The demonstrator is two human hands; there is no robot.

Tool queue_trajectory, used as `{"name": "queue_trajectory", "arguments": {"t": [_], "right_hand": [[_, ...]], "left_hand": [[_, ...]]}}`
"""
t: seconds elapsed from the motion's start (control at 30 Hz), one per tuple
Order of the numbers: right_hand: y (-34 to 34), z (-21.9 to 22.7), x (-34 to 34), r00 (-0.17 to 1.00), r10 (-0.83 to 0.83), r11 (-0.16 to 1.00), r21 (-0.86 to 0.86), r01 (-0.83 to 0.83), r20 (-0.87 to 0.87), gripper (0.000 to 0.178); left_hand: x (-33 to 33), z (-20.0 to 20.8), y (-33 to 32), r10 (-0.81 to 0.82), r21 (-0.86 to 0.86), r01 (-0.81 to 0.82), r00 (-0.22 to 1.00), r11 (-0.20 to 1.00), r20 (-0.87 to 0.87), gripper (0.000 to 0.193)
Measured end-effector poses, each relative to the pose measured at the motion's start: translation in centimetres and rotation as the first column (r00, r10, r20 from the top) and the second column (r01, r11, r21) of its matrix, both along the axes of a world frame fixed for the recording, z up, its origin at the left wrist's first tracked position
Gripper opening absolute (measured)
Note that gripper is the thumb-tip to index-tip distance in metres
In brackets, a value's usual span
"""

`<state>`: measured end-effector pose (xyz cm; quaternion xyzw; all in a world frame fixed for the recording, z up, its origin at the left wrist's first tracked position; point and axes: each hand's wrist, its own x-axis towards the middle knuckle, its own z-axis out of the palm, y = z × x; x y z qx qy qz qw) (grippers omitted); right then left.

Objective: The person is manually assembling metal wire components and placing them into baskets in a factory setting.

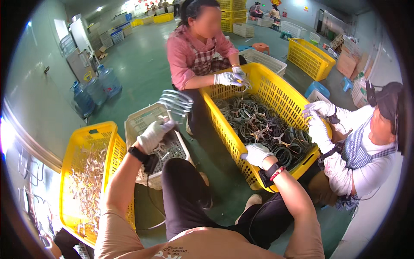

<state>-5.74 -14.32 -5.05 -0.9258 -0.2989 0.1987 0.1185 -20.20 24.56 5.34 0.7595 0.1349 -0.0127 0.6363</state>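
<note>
My left hand [154,135], in a white glove, is raised over a pale plastic crate [130,149] with its fingers closed. At its fingertips a loose coil of metal wire [176,102] hangs in the air, blurred by motion; the exact contact is hard to see. Small metal parts lie inside the crate. My right hand [258,156], also gloved, is curled over the near left side of a large yellow basket [235,144]. Dark wire coils [246,114] and several three-armed metal pieces [281,139] fill that basket.
Another yellow basket [69,151] at left holds many metal pieces. Across from me a person in pink [196,54] handles wire with gloved hands. At right a person in checked clothing [366,146] reaches to the basket. Water bottles [95,88] stand far left.
</note>
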Motion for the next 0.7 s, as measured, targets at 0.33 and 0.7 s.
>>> {"name": "queue_trajectory", "arguments": {"t": [0.33, 0.7], "right_hand": [[-0.6, 0.2, 0.4, 0.991, 0.014, 0.968, 0.251, 0.020, -0.130, 0.031], [-0.2, -0.8, -0.1, 0.974, -0.058, 0.978, 0.182, 0.099, -0.221, 0.032]], "left_hand": [[-24.4, -2.6, 18.7, 0.845, -0.204, -0.820, 0.512, 0.535, 0.157, 0.026], [-43.7, -13.3, 27.2, 0.878, -0.302, -0.855, 0.469, 0.422, -0.100, 0.025]]}}
